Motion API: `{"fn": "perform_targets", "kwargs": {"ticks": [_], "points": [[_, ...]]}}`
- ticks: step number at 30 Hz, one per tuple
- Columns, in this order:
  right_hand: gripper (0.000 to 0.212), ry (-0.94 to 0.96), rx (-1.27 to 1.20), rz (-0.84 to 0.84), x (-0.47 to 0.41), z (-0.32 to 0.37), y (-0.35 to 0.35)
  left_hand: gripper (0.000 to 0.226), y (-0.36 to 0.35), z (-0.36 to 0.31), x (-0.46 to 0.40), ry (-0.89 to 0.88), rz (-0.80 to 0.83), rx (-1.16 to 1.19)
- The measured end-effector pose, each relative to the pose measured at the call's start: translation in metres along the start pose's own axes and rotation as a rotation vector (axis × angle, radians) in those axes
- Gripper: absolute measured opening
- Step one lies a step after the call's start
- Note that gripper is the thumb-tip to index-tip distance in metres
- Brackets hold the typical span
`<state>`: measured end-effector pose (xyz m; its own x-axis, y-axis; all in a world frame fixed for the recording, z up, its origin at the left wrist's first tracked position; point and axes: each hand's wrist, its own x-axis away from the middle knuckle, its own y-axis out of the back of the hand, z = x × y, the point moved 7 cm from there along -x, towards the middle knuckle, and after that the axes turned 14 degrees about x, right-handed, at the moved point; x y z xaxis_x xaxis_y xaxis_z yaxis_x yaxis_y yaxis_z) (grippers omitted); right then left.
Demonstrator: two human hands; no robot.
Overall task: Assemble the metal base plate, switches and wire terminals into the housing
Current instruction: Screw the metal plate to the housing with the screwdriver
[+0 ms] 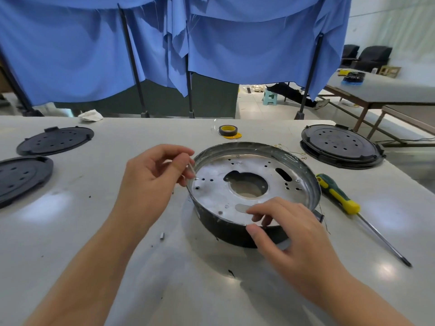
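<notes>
The metal base plate (249,182) already lay inside the round housing (235,234), which stood at the middle of the table (164,278). The step in hand appeared to be the feeding of a wire terminal to a hole at the plate's left edge.

The left hand (150,180) hovered at the housing's left rim, its thumb and forefinger pinching a thin pale wire (191,170) whose tip pointed down toward the small holes there (whether the tip carried a terminal could not be told). The other fingers were loosely curled. The right hand (289,236) steadied the housing at its near rim: the thumb pressed the outer wall, and the bent fingers rested on the plate inside. It held nothing else.

The next move would probably call for a fine alignment of the wire tip with one hole while the right hand kept the housing from turning.

Surrounding items:
- A green and yellow screwdriver (339,196) lay just right of the housing, within reach.
- Loose wire terminals (296,153) lay behind the housing.
- A roll of yellow tape (228,131) stood further back.
- Three black covers (55,140) (22,177) (341,145) lay well apart at the sides.
- A small metal piece (162,236) lay on the table near the left forearm.

Nothing blocked the approach; the raised housing wall limited the wire's entry angle.
</notes>
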<state>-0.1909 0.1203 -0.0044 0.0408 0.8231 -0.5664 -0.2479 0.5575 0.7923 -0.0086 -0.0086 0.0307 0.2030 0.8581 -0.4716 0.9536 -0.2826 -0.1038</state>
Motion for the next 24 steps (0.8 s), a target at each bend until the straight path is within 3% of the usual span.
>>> {"fn": "perform_targets", "kwargs": {"ticks": [3,8,12,16,24], "points": [[0.027,-0.083,-0.183,-0.05,0.002,-0.006,0.003,0.014,-0.031,0.007,0.016,0.14,0.077,0.224],[0.021,-0.129,-0.414,-0.157,0.0,-0.013,0.015,0.014,-0.069,0.012,0.04,0.138,0.251,0.2],[0.023,-0.202,-0.544,-0.079,-0.002,-0.025,0.014,0.015,-0.072,0.01,0.043,0.099,0.243,0.206],[0.022,-0.113,-0.538,0.03,-0.007,-0.022,0.016,0.014,-0.073,0.007,0.046,0.051,0.189,0.174],[0.017,-0.114,-0.603,0.102,-0.017,-0.021,0.016,0.013,-0.074,0.007,0.051,-0.006,0.167,0.059]]}}
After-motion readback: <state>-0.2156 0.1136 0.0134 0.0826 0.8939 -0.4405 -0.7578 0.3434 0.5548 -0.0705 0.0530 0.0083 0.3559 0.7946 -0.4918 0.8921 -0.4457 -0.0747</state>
